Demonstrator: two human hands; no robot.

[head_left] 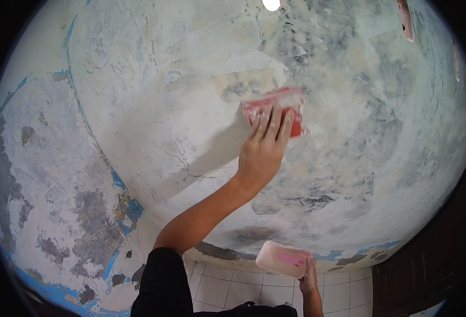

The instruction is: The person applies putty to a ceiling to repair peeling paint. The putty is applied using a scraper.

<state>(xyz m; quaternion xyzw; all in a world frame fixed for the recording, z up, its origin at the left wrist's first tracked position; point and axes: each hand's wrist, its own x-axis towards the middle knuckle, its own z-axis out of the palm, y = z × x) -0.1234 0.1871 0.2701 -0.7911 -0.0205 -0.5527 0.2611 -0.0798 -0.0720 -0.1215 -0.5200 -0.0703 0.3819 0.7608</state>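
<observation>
1. Nearest is a black sleeve (161, 280), cut off by the lower edge, on the arm that reaches up to the wall.
2. Low at the other side, the right hand (308, 277) grips a pale pink rectangular plastic tray (283, 259) from underneath; its fingers are mostly hidden behind the tray.
3. The left hand (262, 150) presses flat, fingers spread, on a red, plaster-smeared rectangular float (275, 111), blurred and partly covered by the fingers.
4. The float lies against the patchy white plastered wall (164, 105).
5. Below the right hand are white floor tiles (233, 288).
</observation>
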